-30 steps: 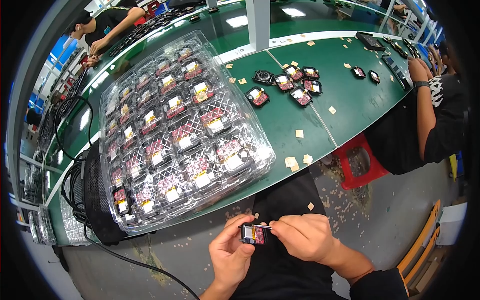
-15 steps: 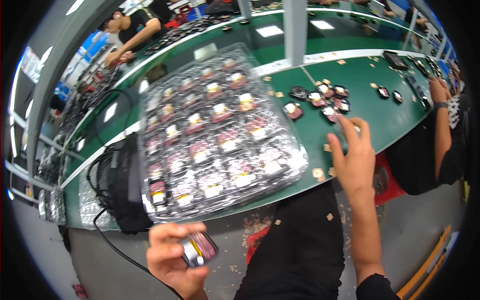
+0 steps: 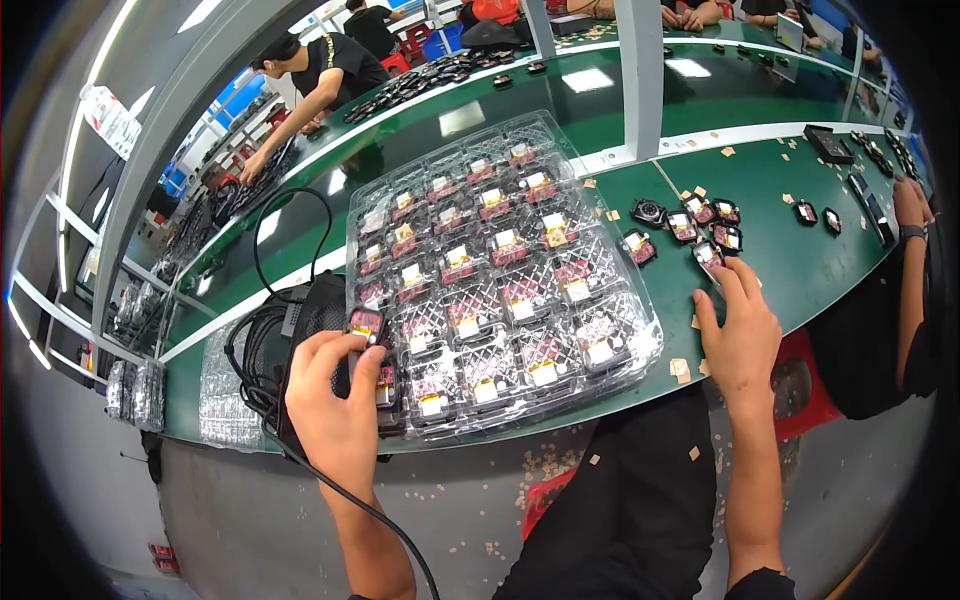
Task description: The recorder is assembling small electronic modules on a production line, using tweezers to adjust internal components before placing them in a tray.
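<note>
My left hand pinches a small black-cased electronic module with a red circuit board, over the left edge of a clear plastic tray. The tray's pockets hold several modules of the same kind, red with yellow and white patches. Over on the right, my right hand is at a cluster of loose modules. Its fingertips meet the edge of one loose module, while the thumb stands apart from the fingers. A round-faced black case lies at the cluster's left.
Left of the tray are a black mesh bag and a looped black cable. Small tan pieces dot the green table. A grey post rises behind. Co-workers sit right and across; one person's arm reaches to a black pile.
My left hand has risen from below the tray's front edge to its left side, carrying the module. My right hand's fingertips have come to a loose module. The view has shifted.
</note>
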Demonstrator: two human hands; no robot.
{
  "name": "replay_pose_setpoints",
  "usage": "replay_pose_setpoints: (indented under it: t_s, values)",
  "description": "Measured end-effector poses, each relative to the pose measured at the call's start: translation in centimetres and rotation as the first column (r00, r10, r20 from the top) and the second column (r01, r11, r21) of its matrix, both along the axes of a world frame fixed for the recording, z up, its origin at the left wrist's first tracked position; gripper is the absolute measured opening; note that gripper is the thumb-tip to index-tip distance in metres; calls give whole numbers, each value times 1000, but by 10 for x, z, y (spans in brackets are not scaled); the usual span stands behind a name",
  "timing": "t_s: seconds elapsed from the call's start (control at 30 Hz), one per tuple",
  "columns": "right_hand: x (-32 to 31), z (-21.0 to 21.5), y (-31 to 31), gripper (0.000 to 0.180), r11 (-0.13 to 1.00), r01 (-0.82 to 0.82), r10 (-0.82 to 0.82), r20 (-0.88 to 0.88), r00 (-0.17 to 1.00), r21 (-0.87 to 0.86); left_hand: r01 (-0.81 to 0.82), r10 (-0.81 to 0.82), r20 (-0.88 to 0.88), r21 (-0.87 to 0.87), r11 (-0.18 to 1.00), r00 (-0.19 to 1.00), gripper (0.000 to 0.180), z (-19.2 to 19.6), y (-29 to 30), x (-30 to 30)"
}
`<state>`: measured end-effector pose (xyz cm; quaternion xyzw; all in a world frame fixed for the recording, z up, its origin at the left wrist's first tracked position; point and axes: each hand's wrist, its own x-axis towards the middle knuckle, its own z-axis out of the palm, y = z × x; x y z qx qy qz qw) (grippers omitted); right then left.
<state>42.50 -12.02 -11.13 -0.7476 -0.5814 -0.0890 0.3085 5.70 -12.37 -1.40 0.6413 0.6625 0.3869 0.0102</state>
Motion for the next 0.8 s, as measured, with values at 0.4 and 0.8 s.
replay_pose_setpoints:
  t_s: [0.4, 0.8]
  values:
    - [-2, -1, -1, 32, 1000, -15, 15, 22, 1000, 19, 104, -95, -252, 24, 994, 963, 24, -2, -2, 0]
    - [-1, -1, -1, 31, 1000, -14, 13, 20, 1000, 19, 195, -181, -369, 2, 981, 912, 14, 0, 5, -4]
